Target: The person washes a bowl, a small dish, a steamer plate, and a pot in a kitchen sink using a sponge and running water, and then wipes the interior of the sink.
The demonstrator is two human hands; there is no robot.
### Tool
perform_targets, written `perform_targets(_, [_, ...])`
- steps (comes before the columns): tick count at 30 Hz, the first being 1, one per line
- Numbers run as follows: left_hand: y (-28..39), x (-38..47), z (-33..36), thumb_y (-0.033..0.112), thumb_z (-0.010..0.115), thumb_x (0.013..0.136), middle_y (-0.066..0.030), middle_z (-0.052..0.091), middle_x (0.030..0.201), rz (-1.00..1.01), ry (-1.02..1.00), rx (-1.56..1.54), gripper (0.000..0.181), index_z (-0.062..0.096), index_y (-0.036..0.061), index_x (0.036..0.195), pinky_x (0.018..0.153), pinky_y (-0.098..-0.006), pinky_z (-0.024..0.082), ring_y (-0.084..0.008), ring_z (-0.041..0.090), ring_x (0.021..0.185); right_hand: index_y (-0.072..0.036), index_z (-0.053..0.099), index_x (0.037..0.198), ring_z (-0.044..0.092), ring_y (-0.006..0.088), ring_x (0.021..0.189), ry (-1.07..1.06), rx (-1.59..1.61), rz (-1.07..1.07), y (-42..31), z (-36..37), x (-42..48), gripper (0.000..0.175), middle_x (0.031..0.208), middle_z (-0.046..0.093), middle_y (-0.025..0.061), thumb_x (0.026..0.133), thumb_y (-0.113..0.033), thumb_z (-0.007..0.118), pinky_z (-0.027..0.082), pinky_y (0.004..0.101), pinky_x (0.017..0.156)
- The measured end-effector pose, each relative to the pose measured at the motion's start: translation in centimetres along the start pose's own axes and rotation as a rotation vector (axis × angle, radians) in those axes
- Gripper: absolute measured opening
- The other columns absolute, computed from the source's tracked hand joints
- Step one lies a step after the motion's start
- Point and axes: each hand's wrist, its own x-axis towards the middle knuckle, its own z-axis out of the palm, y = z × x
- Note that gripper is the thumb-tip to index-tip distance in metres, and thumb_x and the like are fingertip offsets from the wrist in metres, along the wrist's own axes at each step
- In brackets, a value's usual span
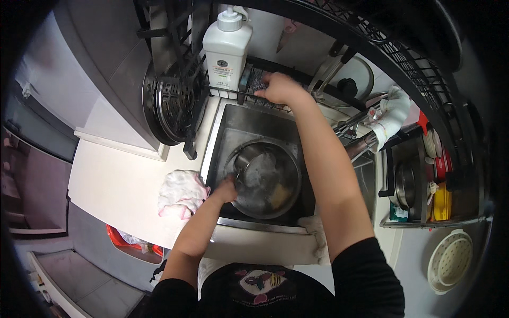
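Note:
My left hand (226, 190) grips the handle of a small metal vessel (247, 157), perhaps a ladle or cup, tilted inside a round metal basin (295, 190). Cloudy water fills part of the basin, and a yellowish sponge-like thing (280, 196) lies in it. The basin stands in a stainless steel sink (260, 115). Beyond the sink's far edge, my right hand (280, 89) reaches over a black wire rack (270, 104). Its fingertips are beside a dark, rough-textured scouring pad (256, 81). Blur and the hand itself hide whether the fingers hold anything.
A white pump bottle (226, 59) stands in the rack, left of my right hand. Perforated steamer plates (175, 99) lean farther left. A white cloth (181, 194) lies on the counter (119, 179). The cloth-wrapped faucet (391, 115) is right of my right forearm.

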Motion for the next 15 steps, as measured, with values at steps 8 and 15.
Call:
perform_targets(8, [3.3,-0.9,-3.8,0.006,0.051,0.081,-0.0129,0.059,0.068,-0.285,-0.285,-0.583,0.031,0.050,-0.0042,0.110,0.045,-0.0308,0.050,-0.0197,0.057,0.051,-0.012,0.063,0.101,0.063,0.0306,0.095,-0.028,-0.251,0.097,-1.8,-1.3,0.3,0.030,0.100,0.066,0.0116,0.073,-0.023,0.067,0.051,0.0412,0.078])
perform_targets(15, [1.0,-1.1,-2.9,0.010,0.045,0.084,-0.0193,0.061,0.066,-0.329,-0.386,-0.676,0.024,0.059,-0.0092,0.080,0.044,-0.0351,0.049,-0.0265,0.061,0.051,-0.008,0.059,0.094,0.062,0.0285,0.069,0.320,0.240,-0.012,-4.1,-1.9,-12.6,0.023,0.082,0.063,0.0117,0.072,-0.013,0.064,0.050,0.0371,0.065])
